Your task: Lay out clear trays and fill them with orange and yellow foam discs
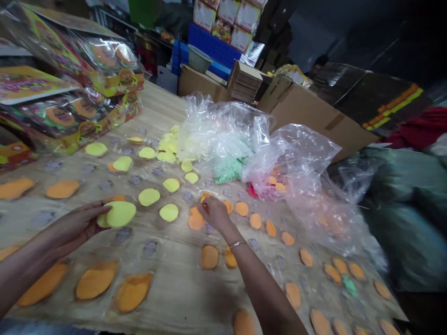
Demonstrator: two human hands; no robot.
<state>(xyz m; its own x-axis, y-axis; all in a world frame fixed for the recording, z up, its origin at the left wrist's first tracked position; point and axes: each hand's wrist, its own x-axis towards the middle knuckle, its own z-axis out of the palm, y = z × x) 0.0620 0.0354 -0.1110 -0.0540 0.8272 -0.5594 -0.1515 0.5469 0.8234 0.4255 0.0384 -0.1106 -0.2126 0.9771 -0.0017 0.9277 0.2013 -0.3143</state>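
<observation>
My left hand is closed on a couple of thin pale-yellow discs, thumb on top, held just above the table. The discs overlap and look soft and flat. Further right, my right hand, with a thin bracelet at the wrist, reaches down with its fingers drawn together among orange discs. A small yellow-orange edge shows by its fingertips; whether the fingers grip it I cannot tell. Between the hands lie more yellow discs, some resting on orange ones.
Small clear trays with grey pads are spread over the wooden table. Clear plastic bags of yellow, green and red pieces lie at the back. Boxed burger toys stand at left. Cardboard boxes rise behind.
</observation>
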